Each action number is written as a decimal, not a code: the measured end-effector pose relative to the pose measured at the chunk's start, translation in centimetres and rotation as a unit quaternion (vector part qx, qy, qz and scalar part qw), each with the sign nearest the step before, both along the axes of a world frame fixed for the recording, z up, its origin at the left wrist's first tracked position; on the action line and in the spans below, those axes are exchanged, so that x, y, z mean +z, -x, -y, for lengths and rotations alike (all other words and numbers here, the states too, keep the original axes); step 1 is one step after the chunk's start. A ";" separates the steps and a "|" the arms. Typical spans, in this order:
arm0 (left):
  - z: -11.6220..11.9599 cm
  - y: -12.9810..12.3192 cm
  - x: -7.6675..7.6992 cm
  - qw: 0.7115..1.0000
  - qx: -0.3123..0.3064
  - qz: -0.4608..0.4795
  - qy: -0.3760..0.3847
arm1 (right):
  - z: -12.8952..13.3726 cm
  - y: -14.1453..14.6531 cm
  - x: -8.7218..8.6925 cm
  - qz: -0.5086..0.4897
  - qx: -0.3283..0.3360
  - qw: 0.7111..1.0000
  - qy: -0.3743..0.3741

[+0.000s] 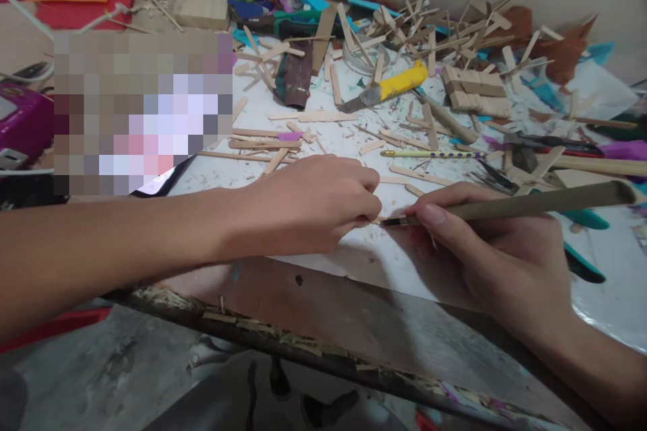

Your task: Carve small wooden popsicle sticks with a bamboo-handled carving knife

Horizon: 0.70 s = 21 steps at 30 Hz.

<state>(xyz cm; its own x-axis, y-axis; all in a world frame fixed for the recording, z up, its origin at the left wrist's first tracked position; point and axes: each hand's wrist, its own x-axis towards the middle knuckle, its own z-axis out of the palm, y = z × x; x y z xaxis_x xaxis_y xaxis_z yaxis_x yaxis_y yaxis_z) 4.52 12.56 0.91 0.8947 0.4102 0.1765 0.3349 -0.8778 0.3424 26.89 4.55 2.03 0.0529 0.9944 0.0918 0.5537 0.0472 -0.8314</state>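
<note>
- Your right hand [505, 256] is holding a long, round, olive-brown rod-handled tool [550, 202] with a dark, narrow tip, thumb and fingers closing around it near that tip.
- The tool is slanting across your right hand, its tip pointing left, just beside your left fingertips, over the white sheet [404, 269].
- Your left hand [328, 202] is curling its fingers inward, palm down; a thin, pale sliver is showing at the fingertips, but whether they are gripping it, you cannot tell.
- Beyond your hands, a yellow-handled cutter [402, 83] is lying among loose, flat, pale wooden sticks.
- A yellowish, dark-dotted slim stick [435, 154] is lying nearer your hands.
</note>
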 end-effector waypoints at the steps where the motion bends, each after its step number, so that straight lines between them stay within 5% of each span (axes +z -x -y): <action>1: 0.0 0.0 0.0 1.000 0.000 -0.001 -0.002 | 0.0 0.1 0.0 -0.006 -0.002 1.000 0.002; 21: 0.1 -0.1 -0.2 1.000 0.002 0.002 -0.010 | -0.2 0.0 -0.2 0.007 -0.009 1.000 0.000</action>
